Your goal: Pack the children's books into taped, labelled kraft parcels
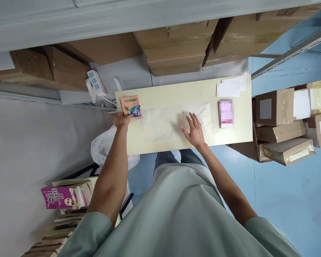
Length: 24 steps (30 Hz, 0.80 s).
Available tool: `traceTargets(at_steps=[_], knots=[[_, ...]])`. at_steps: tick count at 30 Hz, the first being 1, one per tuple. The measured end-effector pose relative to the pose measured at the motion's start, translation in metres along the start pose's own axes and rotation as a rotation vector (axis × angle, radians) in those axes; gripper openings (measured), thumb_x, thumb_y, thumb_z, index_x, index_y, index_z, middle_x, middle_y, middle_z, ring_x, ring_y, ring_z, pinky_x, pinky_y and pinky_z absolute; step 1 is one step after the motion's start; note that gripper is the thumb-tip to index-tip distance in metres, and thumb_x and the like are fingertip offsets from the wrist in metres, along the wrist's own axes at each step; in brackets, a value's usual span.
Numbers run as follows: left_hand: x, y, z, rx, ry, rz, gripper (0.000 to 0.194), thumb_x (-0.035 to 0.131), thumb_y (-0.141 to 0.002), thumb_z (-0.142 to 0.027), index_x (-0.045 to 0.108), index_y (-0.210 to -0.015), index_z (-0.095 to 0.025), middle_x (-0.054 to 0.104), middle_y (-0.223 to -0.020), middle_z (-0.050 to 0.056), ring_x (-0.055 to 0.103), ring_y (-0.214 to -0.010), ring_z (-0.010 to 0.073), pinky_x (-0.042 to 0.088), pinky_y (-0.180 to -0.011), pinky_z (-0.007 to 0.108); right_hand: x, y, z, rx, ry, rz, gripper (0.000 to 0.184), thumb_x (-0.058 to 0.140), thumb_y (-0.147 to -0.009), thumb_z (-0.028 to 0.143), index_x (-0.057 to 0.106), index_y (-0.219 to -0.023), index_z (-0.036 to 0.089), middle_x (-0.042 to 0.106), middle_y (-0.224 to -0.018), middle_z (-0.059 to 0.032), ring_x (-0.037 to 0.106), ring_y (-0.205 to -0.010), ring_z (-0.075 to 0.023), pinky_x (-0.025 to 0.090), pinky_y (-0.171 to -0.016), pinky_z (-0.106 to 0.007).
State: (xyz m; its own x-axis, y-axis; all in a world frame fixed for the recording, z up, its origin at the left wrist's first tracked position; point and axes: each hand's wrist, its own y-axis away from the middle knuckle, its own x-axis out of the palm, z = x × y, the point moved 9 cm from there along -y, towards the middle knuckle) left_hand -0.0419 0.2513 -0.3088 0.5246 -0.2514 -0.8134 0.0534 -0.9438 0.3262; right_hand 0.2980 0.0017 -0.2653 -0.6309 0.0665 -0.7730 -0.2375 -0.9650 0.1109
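Note:
At the table's left end lies a small pinkish-orange book (131,102) with a colourful picture on its cover. My left hand (121,120) grips the book's near edge, thumb on top of the cover. A whitish, thin sheet or flat bag (163,123) stretches across the middle of the table, its left end meeting the book. Over the right part of this sheet, my right hand (194,131) is open with fingers spread and nothing in it. Whether its palm touches the sheet I cannot tell.
On the cream table (240,134) are a blurred-out phone-like object (226,113) and white paper slips (228,90). Cardboard boxes (275,103) are stacked at right. Behind are a power strip (95,84) and shelved cartons (176,46). Books (59,198) and a plastic bag (103,144) are at left.

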Motion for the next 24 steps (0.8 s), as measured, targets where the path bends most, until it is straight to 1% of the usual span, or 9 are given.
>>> traceTargets(at_steps=[3,5,7,8,11,14,16,20,24], knots=[[-0.029,0.009,-0.008,-0.095,-0.071,-0.156,0.014,0.071,-0.087,-0.028,0.065,-0.088,-0.015,0.077,-0.093,0.012,0.075,-0.105,0.0363,0.055,-0.104,0.053,-0.007,0.003,-0.001,0.039,-0.099,-0.028,0.060,0.040,-0.113,0.058,0.057,-0.155,0.019,0.057,-0.160,-0.0183,0.048,-0.154,-0.0337,0.044,-0.126,-0.058],[-0.047,0.021,-0.026,-0.058,-0.065,-0.264,0.018,0.071,-0.089,-0.031,0.069,-0.097,-0.016,0.078,-0.104,0.012,0.075,-0.107,0.0330,0.055,-0.106,0.048,-0.015,0.005,-0.005,0.092,-0.178,-0.051,0.058,0.040,-0.112,0.061,0.064,-0.147,0.021,0.067,-0.148,-0.0173,0.060,-0.141,-0.0332,0.051,-0.120,-0.056],[-0.054,0.038,-0.050,0.001,0.023,-0.323,0.024,0.073,-0.089,-0.036,0.070,-0.104,-0.017,0.078,-0.104,0.009,0.075,-0.096,0.0277,0.060,-0.094,0.041,-0.024,0.006,-0.009,0.152,-0.270,-0.071,0.060,0.041,-0.111,0.066,0.067,-0.142,0.022,0.073,-0.140,-0.0163,0.067,-0.132,-0.0323,0.057,-0.113,-0.053],[-0.048,0.048,-0.061,0.011,0.108,-0.292,0.026,0.073,-0.091,-0.038,0.071,-0.106,-0.017,0.077,-0.100,0.007,0.074,-0.086,0.0241,0.061,-0.084,0.037,-0.028,0.006,-0.011,0.182,-0.322,-0.078,0.062,0.042,-0.110,0.069,0.068,-0.141,0.022,0.074,-0.138,-0.0159,0.069,-0.129,-0.0316,0.059,-0.109,-0.051],[0.002,0.087,-0.104,0.040,0.431,-0.025,0.029,0.071,-0.094,-0.046,0.071,-0.105,-0.018,0.076,-0.097,0.005,0.065,-0.066,0.0141,0.054,-0.062,0.027,-0.041,0.006,-0.021,0.265,-0.519,-0.075,0.066,0.050,-0.104,0.075,0.067,-0.141,0.022,0.077,-0.134,-0.0144,0.073,-0.123,-0.0292,0.062,-0.104,-0.046],[0.073,0.142,-0.151,0.067,0.668,0.322,0.036,0.078,-0.087,-0.053,0.073,-0.098,-0.019,0.076,-0.094,0.005,0.058,-0.061,0.0110,0.049,-0.057,0.026,-0.047,0.003,-0.036,0.322,-0.731,-0.022,0.068,0.061,-0.098,0.076,0.068,-0.136,0.020,0.081,-0.120,-0.0122,0.076,-0.111,-0.0274,0.063,-0.097,-0.042],[0.111,0.175,-0.174,0.073,0.776,0.478,0.041,0.084,-0.081,-0.057,0.074,-0.093,-0.019,0.075,-0.091,0.005,0.055,-0.059,0.0103,0.049,-0.056,0.026,-0.052,0.004,-0.048,0.334,-0.796,-0.008,0.064,0.066,-0.094,0.077,0.073,-0.120,0.019,0.081,-0.104,-0.0097,0.077,-0.099,-0.0260,0.062,-0.089,-0.039],[0.154,0.203,-0.180,0.032,0.798,0.531,0.041,0.086,-0.077,-0.056,0.074,-0.091,-0.020,0.078,-0.094,0.006,0.057,-0.059,0.0110,0.051,-0.058,0.027,-0.057,0.014,-0.074,0.355,-0.718,-0.045,0.059,0.067,-0.091,0.079,0.073,-0.098,0.021,0.079,-0.091,-0.0069,0.074,-0.085,-0.0237,0.058,-0.077,-0.034],[0.168,0.195,-0.159,0.050,0.559,0.463,0.027,0.079,-0.083,-0.046,0.078,-0.090,-0.020,0.079,-0.085,0.006,0.068,-0.070,0.0187,0.053,-0.068,0.030,-0.042,0.026,-0.090,0.403,-0.516,-0.053,0.053,0.062,-0.096,0.074,0.073,-0.095,0.022,0.079,-0.087,-0.0066,0.072,-0.078,-0.0230,0.055,-0.074,-0.033]])
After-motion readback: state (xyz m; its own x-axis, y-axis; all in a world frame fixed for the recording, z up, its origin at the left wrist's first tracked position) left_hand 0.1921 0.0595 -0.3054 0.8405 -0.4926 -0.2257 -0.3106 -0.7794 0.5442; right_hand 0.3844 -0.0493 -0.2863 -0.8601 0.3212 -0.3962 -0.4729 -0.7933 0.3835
